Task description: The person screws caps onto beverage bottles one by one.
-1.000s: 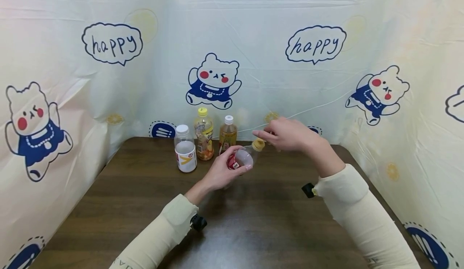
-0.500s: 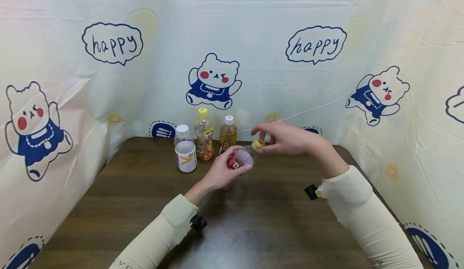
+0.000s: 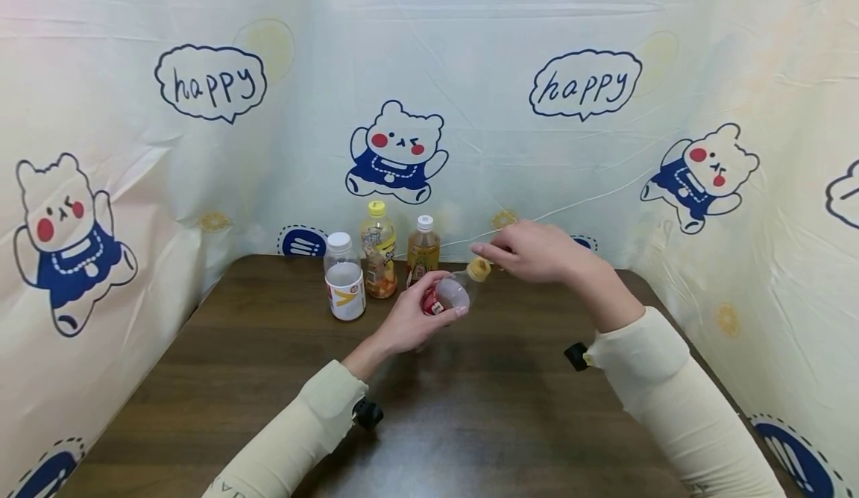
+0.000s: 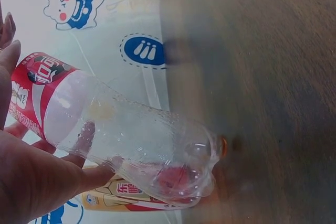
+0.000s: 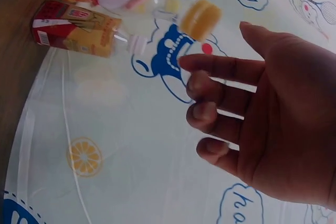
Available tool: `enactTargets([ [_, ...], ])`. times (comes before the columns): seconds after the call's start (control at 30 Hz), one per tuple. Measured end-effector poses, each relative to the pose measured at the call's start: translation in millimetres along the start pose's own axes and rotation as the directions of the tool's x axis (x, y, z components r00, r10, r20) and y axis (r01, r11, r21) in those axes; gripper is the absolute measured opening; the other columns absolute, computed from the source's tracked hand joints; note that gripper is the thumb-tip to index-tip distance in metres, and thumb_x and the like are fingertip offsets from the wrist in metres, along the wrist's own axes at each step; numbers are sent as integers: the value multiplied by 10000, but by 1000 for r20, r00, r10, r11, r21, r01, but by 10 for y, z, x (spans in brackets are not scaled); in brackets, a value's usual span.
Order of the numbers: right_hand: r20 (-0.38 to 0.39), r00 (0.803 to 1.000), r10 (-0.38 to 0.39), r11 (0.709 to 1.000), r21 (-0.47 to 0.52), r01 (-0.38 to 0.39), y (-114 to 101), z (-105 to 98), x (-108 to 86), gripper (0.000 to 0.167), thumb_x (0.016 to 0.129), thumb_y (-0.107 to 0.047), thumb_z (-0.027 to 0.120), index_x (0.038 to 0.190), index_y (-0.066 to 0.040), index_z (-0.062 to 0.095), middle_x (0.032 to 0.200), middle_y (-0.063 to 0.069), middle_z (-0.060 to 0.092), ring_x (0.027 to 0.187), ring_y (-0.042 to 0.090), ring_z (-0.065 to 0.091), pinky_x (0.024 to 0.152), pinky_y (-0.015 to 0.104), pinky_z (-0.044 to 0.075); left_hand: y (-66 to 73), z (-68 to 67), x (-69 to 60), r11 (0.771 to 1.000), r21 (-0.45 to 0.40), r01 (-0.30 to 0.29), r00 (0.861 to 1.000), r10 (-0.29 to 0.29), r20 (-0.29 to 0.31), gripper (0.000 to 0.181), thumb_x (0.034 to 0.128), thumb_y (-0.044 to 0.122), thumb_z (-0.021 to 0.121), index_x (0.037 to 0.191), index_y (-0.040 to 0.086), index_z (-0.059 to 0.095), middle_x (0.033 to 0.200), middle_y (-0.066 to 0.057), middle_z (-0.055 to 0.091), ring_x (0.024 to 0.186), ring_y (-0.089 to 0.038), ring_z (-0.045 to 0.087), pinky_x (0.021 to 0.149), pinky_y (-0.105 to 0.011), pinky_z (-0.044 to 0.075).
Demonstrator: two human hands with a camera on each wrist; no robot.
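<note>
My left hand (image 3: 411,320) grips a clear plastic bottle (image 4: 139,135) by its red-labelled middle. The bottle is tilted off the table, its yellow cap (image 3: 479,268) pointing up and right in the head view. Little or no liquid shows through the clear wall. Just beside the cap is my right hand (image 3: 533,252). In the right wrist view, a gap separates that hand's loosely bent fingers (image 5: 210,111) from the yellow cap, and nothing lies between them.
Behind and left of the held bottle stand a white-labelled bottle (image 3: 345,293), a yellow-capped bottle (image 3: 379,248) and a white-capped amber bottle (image 3: 423,248). They are near the dark wooden table's (image 3: 268,364) back edge, where a printed curtain (image 3: 483,73) hangs.
Half a second ago my right fingers were at the yellow cap; now the hand has rolled and come off it, much like one second ago. The left hand and bottle stay nearly still.
</note>
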State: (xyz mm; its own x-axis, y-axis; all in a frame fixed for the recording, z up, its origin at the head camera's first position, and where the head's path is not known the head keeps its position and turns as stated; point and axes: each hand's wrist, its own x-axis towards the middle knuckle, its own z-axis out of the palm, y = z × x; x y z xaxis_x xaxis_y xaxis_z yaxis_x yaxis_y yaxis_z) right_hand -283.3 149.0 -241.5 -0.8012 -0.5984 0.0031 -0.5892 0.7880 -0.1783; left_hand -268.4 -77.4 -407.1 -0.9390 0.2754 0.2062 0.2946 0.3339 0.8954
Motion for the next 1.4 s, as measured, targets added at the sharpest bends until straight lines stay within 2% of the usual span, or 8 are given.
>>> enactTargets([
  [0.13, 12, 997, -74, 996, 47, 74, 14, -79, -44, 322, 1018, -446, 610, 1168, -175, 699, 883, -18, 660, 772, 161, 610, 704, 337, 533, 1, -10, 2, 1000, 0, 15, 1000, -15, 0, 631, 872, 398, 823, 1415, 305, 516, 1323, -7, 583, 1196, -256, 560, 995, -494, 526],
  [0.27, 57, 987, -152, 981, 131, 143, 29, -100, -82, 488, 955, -324, 736, 1392, -186, 567, 1134, 28, 670, 882, 181, 667, 814, 360, 568, 11, -14, -3, 1000, 4, 22, 1000, -22, -1, 639, 872, 410, 820, 1422, 305, 512, 1331, -8, 580, 1200, -258, 558, 997, -505, 522],
  [0.43, 71, 979, -193, 969, 171, 178, 28, -48, -78, 447, 938, -260, 764, 1346, -166, 608, 1084, 5, 678, 883, 188, 656, 808, 338, 569, 19, -6, -11, 1000, 11, 19, 1000, -19, -2, 636, 874, 421, 815, 1421, 310, 510, 1335, -13, 579, 1205, -264, 557, 1001, -512, 518],
  [0.63, 28, 991, -131, 988, 89, 129, -15, 42, -17, 173, 982, -338, 702, 1010, -169, 714, 789, -35, 629, 732, 159, 573, 645, 312, 516, 6, 5, -11, 1000, 11, -2, 1000, 2, 11, 636, 879, 395, 816, 1426, 277, 513, 1317, -6, 589, 1177, -246, 568, 981, -483, 530],
  [0.83, -7, 1000, -22, 1000, -23, 22, -57, 60, 2, 466, 1054, -509, 496, 744, -209, 671, 624, -8, 501, 605, 184, 491, 545, 330, 407, -4, -7, -8, 1000, 3, -15, 1000, 15, 0, 623, 877, 378, 823, 1411, 279, 519, 1308, -2, 593, 1164, -237, 571, 969, -476, 532],
  [1.0, -12, 1000, -21, 1000, -3, 21, -33, 7, -34, 354, 1044, -495, 528, 999, -210, 733, 741, -22, 608, 698, 174, 559, 622, 332, 476, 7, -29, -10, 1000, -7, 4, 1000, -4, -7, 612, 870, 396, 826, 1395, 320, 521, 1310, -1, 589, 1173, -246, 565, 983, -491, 529],
  [1.17, 40, 990, -132, 987, 93, 128, -29, -19, -40, 431, 1003, -434, 645, 1356, -192, 601, 1045, -20, 685, 837, 154, 633, 764, 330, 552, 19, -37, -14, 1000, -4, 7, 1000, -7, 0, 609, 876, 414, 816, 1399, 320, 519, 1323, -4, 587, 1187, -251, 566, 989, -503, 525],
  [1.4, 71, 977, -201, 969, 159, 188, -35, 26, -10, 374, 977, -327, 712, 1299, -150, 638, 1082, -8, 681, 881, 175, 643, 809, 329, 563, 27, -30, -25, 1000, -9, 6, 1000, -6, -1, 615, 875, 408, 818, 1403, 306, 520, 1315, 0, 593, 1184, -251, 571, 986, -505, 528],
])
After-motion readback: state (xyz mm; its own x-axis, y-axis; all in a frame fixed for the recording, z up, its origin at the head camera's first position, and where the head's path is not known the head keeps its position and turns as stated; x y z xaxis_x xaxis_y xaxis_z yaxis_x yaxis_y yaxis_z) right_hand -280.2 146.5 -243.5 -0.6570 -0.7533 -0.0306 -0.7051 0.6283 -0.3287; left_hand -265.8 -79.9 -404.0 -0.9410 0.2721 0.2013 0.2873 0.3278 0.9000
